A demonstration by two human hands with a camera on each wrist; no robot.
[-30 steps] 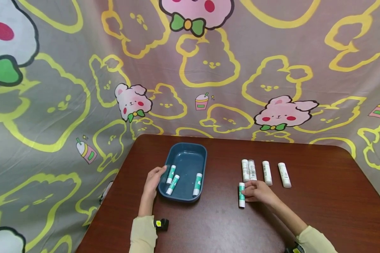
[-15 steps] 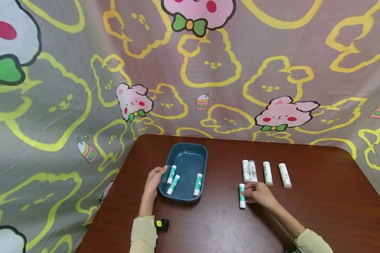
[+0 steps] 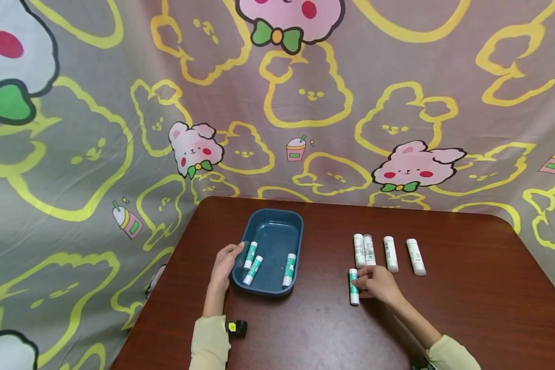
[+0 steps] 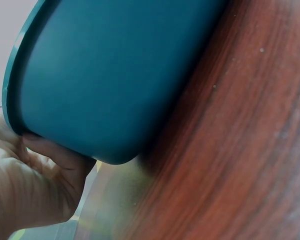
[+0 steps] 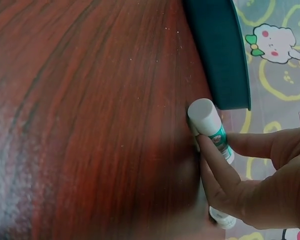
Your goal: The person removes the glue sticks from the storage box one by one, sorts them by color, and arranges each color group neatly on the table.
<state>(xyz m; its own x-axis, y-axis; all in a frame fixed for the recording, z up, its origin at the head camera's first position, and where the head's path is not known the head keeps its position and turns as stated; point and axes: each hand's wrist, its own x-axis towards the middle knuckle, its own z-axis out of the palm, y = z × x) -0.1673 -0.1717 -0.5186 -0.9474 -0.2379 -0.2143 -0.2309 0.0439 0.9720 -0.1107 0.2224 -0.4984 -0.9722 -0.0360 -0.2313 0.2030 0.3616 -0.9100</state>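
My left hand (image 3: 226,262) grips the left rim of a dark blue plastic tray (image 3: 297,226) on the table. In the left wrist view, the curled left fingers (image 4: 57,152) sit under the rim, against the tray's outer wall. Inside the tray lie three white glue sticks with green labels: two by the left hand, a third glue stick (image 3: 289,270) along the right wall. To the right of the tray, my right hand (image 3: 381,285) pinches another glue stick (image 3: 353,287) between thumb and fingers. The right wrist view shows this stick's white end (image 5: 204,111) close over the tabletop.
Behind the right hand, several white glue sticks lie label-down or turned away: a touching pair with a left stick (image 3: 359,249), a single stick (image 3: 390,254) and a farther one (image 3: 415,256). The brown wooden table (image 3: 314,329) meets a patterned cloth (image 3: 324,174) at the back and left.
The right forearm has drawn slightly left. Both hands keep their holds, and the tray and the glue sticks stay in place.
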